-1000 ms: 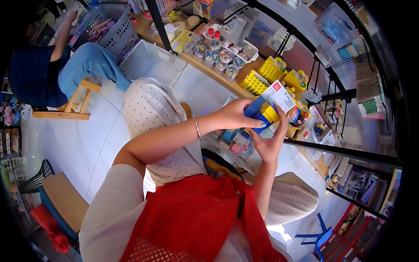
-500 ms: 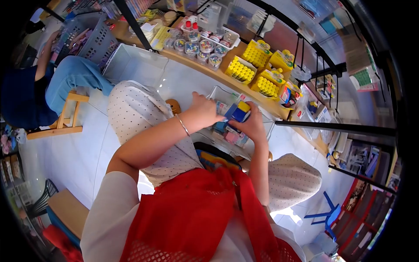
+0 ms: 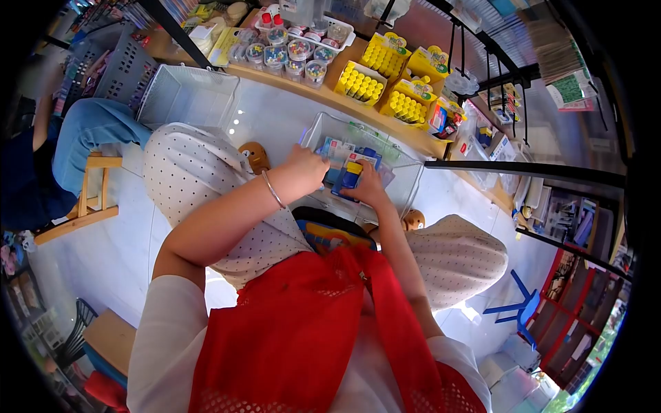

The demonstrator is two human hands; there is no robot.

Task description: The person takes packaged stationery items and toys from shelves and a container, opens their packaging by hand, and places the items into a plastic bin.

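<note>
In the head view, pale floor tiles [image 3: 124,275] stretch under a wooden shelf [image 3: 330,103] that carries lidded tubs [image 3: 275,56] near twelve o'clock and boxes of yellow-capped tubes [image 3: 361,84] towards one. A second person [image 3: 41,165] sits at nine o'clock, the head out of sight and the near hand blurred. A blue stool [image 3: 527,310] stands at four.

Just above centre, towards one o'clock, a clear bin [image 3: 412,180] holds flat packs [image 3: 337,149], their print too small to read. The right hand [image 3: 368,186] has a narrow pinch, thumb and forefinger astride a blue-and-yellow item [image 3: 352,172] over these packs; whether it rests on them is unclear. At its nine o'clock the left hand [image 3: 306,170] curls beside the packs, fingertips mostly hidden, so its grip cannot be told
</note>
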